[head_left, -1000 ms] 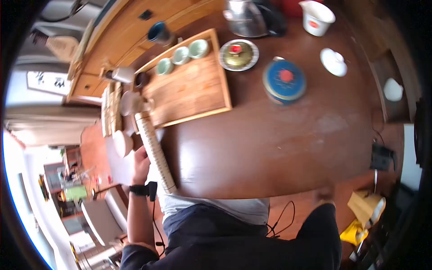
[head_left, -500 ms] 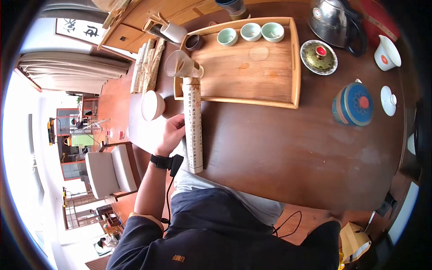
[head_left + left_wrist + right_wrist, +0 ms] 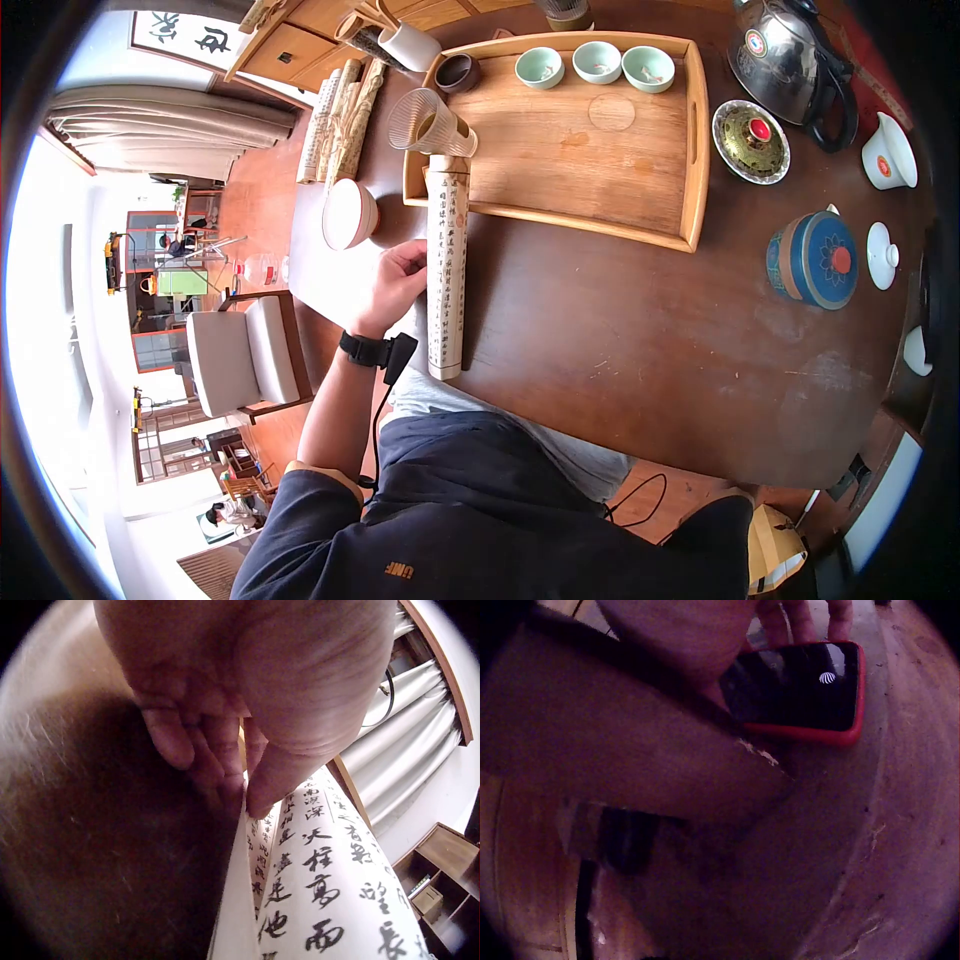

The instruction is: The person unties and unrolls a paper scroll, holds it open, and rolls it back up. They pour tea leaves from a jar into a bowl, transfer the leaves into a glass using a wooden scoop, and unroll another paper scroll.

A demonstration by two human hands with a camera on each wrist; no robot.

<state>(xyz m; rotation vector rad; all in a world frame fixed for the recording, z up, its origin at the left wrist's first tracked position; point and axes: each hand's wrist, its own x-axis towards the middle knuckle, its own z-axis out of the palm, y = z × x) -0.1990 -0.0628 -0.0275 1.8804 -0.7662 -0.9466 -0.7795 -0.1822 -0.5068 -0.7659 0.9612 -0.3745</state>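
Observation:
A rolled paper scroll (image 3: 447, 290) with black handwritten characters lies near the table's left end. My left hand (image 3: 392, 290) is at its left side. In the left wrist view, the thumb and fingers of the left hand (image 3: 217, 712) pinch the loose edge of the scroll paper (image 3: 322, 877). My right hand (image 3: 686, 637) shows only in its wrist view, holding a phone (image 3: 795, 686) in a red case. Its fingers (image 3: 799, 621) reach past the phone's far edge, and a brown board covers part of the hand. The head view hides this hand at the table's near side.
Beyond the scroll's far end are a ribbed glass cup (image 3: 425, 122) and a wooden tray (image 3: 590, 228) with green teacups (image 3: 597, 62). A white bowl (image 3: 350, 215) stands left. To the right are a blue tin (image 3: 825, 262), a lidded bowl (image 3: 750, 143) and a kettle (image 3: 785, 60).
The head view has turned, so table things sit further right and the scroll looks more upright in it. My left hand stays beside the scroll. The scroll remains rolled.

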